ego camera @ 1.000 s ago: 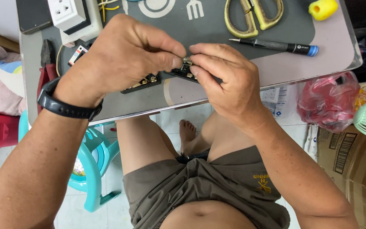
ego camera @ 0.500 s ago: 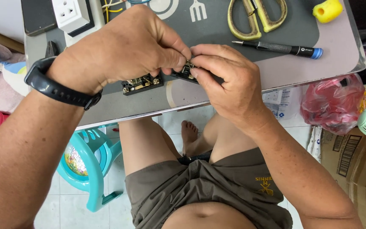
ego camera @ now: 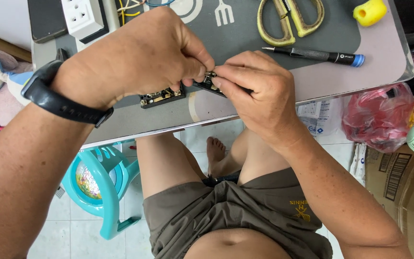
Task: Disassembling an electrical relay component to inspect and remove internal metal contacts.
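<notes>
Your left hand (ego camera: 140,57) and right hand (ego camera: 257,93) meet fingertip to fingertip over the table (ego camera: 312,81), both pinched shut on a small dark circuit part (ego camera: 207,82) held just above the grey mat (ego camera: 245,33). A second small board (ego camera: 161,96) lies on the table under your left hand. Scissors (ego camera: 291,19) and a black screwdriver (ego camera: 317,56) lie beyond, apart from both hands.
</notes>
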